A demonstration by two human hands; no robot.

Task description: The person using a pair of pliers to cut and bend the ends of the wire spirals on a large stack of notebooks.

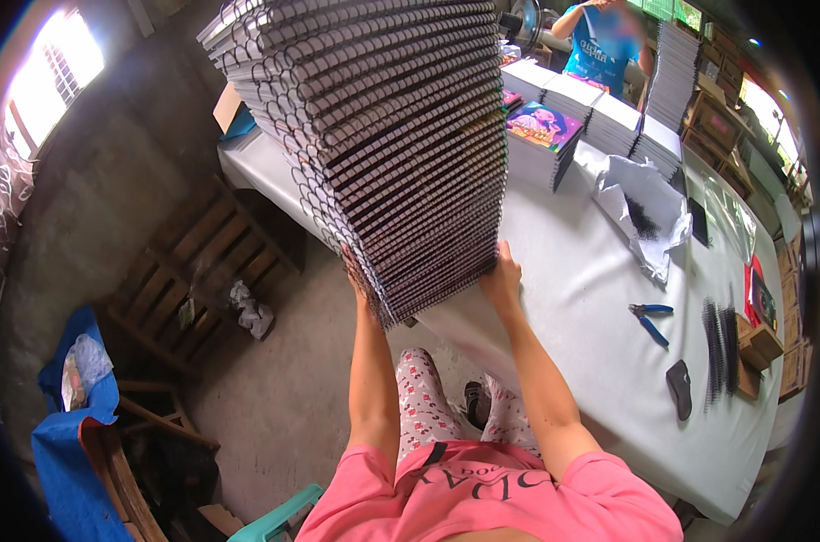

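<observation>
A tall stack of spiral-bound notebooks rises in front of me, its black coil bindings facing my way. My left hand grips the lower left side of the stack, fingers partly hidden by it. On the lower right corner, my right hand is closed around the bottom notebooks. The stack is at the near left edge of the table; I cannot tell whether the table bears any of its weight.
Notebook stacks, one topped by a colourful cover, stand at the back near a person in blue. Rightward lie crumpled paper holding black coils, blue-handled pliers and loose black coils. A wooden pallet leans left.
</observation>
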